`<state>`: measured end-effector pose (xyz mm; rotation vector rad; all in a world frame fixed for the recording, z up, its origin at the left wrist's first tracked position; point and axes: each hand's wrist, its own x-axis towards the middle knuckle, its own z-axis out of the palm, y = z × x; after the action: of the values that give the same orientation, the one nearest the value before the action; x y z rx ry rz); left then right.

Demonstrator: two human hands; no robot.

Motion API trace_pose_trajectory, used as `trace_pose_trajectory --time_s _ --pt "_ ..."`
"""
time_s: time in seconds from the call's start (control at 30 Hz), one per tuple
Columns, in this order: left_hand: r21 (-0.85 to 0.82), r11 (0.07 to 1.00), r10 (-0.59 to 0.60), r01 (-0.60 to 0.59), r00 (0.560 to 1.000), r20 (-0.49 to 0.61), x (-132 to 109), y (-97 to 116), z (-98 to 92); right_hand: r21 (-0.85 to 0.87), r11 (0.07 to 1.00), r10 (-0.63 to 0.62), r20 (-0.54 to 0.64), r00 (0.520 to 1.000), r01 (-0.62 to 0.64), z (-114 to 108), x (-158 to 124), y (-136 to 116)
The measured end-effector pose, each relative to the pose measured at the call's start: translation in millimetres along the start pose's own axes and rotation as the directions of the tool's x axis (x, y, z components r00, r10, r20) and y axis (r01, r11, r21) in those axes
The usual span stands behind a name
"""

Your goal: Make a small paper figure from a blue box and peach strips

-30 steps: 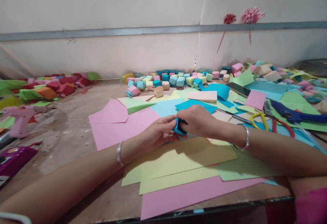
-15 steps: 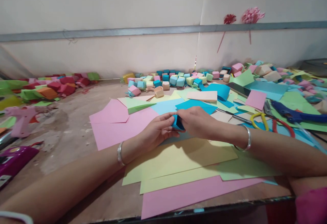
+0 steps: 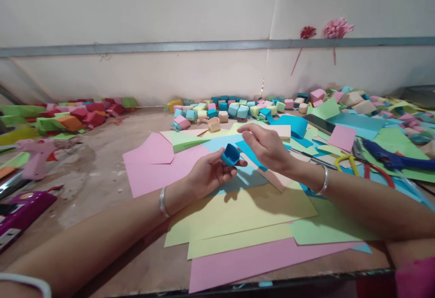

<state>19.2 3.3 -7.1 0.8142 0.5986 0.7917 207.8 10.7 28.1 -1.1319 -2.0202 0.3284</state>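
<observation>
Our left hand (image 3: 207, 176) holds a small blue paper box (image 3: 231, 154) pinched between thumb and fingertips. It is raised a little above the loose sheets in the middle of the table (image 3: 102, 166). The box's open side tilts up and to the right. Our right hand (image 3: 268, 147) hovers just right of the box with its fingers loosely curled and apart, gripping nothing. We cannot tell whether its thumb brushes the box's edge. Each wrist wears a silver bangle (image 3: 163, 202).

Under the hands a light blue sheet (image 3: 248, 178) lies on a yellow sheet (image 3: 238, 209). A large pink sheet (image 3: 152, 171) lies to the left and another pink sheet (image 3: 254, 259) at the near edge. Along the far side runs a row of small paper cubes (image 3: 231, 108) in blue, green, pink and peach. A heap of red paper pieces (image 3: 91, 112) sits far left. To the right lie scissors (image 3: 353, 165) with yellow and red handles, and beside them a blue glue gun (image 3: 390, 158). On the left we see a pink glue gun (image 3: 34, 157) and, nearer, a purple stapler (image 3: 20, 212).
</observation>
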Motion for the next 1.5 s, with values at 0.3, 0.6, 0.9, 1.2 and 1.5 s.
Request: trace_pose_trajectory --time_s 0.3,0.6,0.9,1.2,1.5 --pt "-0.063 0.996 -0.063 0.061 0.998 -0.025 5 0 -5.0 0.053 0.892 -0.450 -0.002 0.893 0.449 7 -4 9" --pt "0.002 1.000 0.018 -0.018 0.999 -0.040 6 -8 -6.5 0.175 0.901 -0.415 0.079 0.906 0.398 17 -3 16" --pt "0.096 0.994 0.056 -0.044 0.991 -0.121 5 -9 -7.8 0.262 0.925 -0.314 0.117 0.942 0.276 18 -2 17" --pt "0.407 0.897 0.307 -0.172 0.905 -0.294 -2 -8 2.3 0.346 0.934 -0.132 0.106 0.986 0.088 27 -1 24" --pt "0.956 -0.227 0.600 -0.185 0.747 0.287 -8 -5 -4.0 0.366 0.927 -0.131 0.104 0.986 0.084 31 0 34"
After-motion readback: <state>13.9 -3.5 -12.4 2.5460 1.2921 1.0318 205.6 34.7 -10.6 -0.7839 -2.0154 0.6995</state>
